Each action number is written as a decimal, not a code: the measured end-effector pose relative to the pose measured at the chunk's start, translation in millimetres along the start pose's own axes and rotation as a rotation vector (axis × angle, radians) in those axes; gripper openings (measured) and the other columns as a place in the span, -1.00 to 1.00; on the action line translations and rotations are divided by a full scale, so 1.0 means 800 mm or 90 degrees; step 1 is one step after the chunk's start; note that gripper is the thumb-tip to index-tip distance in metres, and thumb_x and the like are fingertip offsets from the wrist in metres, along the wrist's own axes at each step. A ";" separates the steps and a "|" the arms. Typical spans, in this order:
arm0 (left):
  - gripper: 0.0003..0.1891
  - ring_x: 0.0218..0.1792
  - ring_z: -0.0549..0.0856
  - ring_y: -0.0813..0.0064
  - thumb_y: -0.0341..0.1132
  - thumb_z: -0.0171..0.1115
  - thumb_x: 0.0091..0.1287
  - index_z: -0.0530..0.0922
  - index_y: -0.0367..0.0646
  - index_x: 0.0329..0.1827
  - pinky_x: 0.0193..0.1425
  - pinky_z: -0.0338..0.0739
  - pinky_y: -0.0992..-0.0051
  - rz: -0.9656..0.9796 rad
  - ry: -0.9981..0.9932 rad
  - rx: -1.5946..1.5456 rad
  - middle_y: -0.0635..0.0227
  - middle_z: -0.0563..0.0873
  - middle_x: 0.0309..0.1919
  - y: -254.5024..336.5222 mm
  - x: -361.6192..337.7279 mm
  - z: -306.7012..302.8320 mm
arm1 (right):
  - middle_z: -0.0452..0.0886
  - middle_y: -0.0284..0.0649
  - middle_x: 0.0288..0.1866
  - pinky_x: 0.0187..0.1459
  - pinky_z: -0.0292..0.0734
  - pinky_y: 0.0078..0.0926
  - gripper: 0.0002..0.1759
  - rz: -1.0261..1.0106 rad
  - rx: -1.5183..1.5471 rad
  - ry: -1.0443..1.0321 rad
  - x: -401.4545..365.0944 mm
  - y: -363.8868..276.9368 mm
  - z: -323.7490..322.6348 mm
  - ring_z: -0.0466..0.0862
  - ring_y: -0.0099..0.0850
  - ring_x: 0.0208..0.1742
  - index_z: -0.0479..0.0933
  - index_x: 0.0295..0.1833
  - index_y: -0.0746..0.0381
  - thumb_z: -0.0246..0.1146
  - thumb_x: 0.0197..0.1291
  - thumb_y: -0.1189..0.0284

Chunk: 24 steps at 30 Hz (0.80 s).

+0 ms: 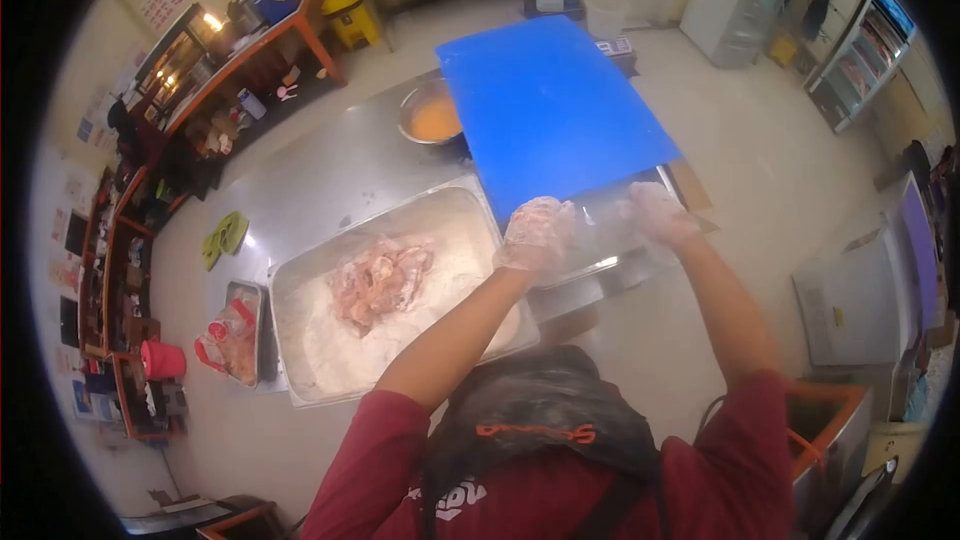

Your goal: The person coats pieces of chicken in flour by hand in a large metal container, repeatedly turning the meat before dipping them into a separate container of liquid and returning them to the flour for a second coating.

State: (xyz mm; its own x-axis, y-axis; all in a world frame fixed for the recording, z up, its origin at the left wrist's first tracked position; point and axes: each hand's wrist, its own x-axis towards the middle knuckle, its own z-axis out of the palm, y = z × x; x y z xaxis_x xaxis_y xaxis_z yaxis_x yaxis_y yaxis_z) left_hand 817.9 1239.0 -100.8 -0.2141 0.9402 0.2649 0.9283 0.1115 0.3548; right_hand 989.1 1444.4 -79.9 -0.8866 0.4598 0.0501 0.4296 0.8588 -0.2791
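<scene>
My left hand (541, 227), in a clear glove coated with flour, is curled closed beside the right rim of a large metal pan. Whether something is inside its fingers is hidden. My right hand (660, 213), also gloved, is held over the right side of a metal tray (598, 232); blur hides its finger positions. Part of that tray lies under a big blue board (555, 105). In the large pan (385, 202), floured raw meat pieces (382, 282) are heaped on white flour (345, 355).
A steel bowl of orange liquid (434, 120) stands by the blue board. Green slippers (225, 238) appear left of the steel table (330, 150). A smaller tray (262, 335) holds a red-marked plastic bag (232, 338). A pink bucket (163, 360) stands farther left.
</scene>
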 end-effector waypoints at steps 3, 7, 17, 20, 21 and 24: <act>-0.73 0.02 0.72 0.16 -0.35 0.22 0.36 0.66 -0.07 0.09 0.13 0.61 0.25 -0.003 -0.057 0.076 0.20 0.76 -0.09 0.008 0.015 0.033 | 0.78 0.00 -0.09 0.04 0.68 -0.11 -0.64 -0.022 -0.034 -0.110 0.012 0.007 0.009 0.78 0.07 -0.03 0.67 -0.08 0.33 0.15 0.39 0.24; -0.76 0.04 0.73 0.16 -0.40 0.20 0.30 0.69 -0.13 0.00 0.15 0.64 0.25 -0.001 -0.143 0.130 0.13 0.76 -0.12 0.024 0.013 0.057 | 0.77 0.07 -0.08 0.04 0.68 -0.08 -0.66 0.002 -0.032 -0.123 0.018 0.032 0.098 0.78 0.04 -0.02 0.71 -0.03 0.32 0.14 0.36 0.33; -0.76 0.08 0.79 0.05 -0.39 0.16 0.32 0.72 -0.29 -0.08 0.17 0.71 0.17 -0.201 -0.194 0.065 0.00 0.80 0.00 0.029 0.047 0.095 | 0.77 0.00 0.04 0.12 0.65 -0.09 -0.71 0.155 -0.001 -0.238 0.026 0.006 0.110 0.77 -0.05 0.08 0.77 -0.02 0.17 0.20 0.30 0.35; -0.74 0.09 0.79 0.05 -0.35 0.15 0.34 0.73 -0.28 -0.07 0.17 0.71 0.18 -0.259 -0.191 0.010 0.01 0.80 0.02 0.053 0.056 0.068 | 0.64 -0.02 0.27 0.31 0.59 -0.18 -0.71 0.063 -0.065 -0.312 0.025 -0.023 0.042 0.59 -0.14 0.41 0.69 0.08 0.19 0.16 0.41 0.35; -0.74 0.09 0.79 0.05 -0.33 0.16 0.35 0.74 -0.26 -0.06 0.17 0.71 0.19 -0.272 -0.196 0.014 0.03 0.80 0.02 0.058 0.059 0.061 | 0.65 0.00 0.27 0.31 0.59 -0.18 -0.71 0.073 -0.077 -0.254 0.026 -0.014 0.046 0.60 -0.13 0.40 0.69 0.09 0.19 0.20 0.38 0.35; -0.72 0.08 0.78 0.05 -0.24 0.19 0.38 0.75 -0.21 -0.05 0.18 0.71 0.18 -0.165 -0.180 0.077 0.05 0.80 0.01 0.042 0.062 0.060 | 0.70 0.01 0.19 0.27 0.61 -0.17 -0.68 0.141 -0.046 -0.150 0.031 0.009 0.033 0.67 -0.10 0.28 0.71 0.07 0.23 0.32 0.29 0.30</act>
State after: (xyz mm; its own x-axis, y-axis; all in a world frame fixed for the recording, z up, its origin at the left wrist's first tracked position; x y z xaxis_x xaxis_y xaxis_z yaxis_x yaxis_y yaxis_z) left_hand 853.2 1304.8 -119.1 -0.3703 0.9253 -0.0824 0.8868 0.3785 0.2653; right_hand 965.6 1456.3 -106.0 -0.7816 0.5798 -0.2300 0.6204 0.7610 -0.1896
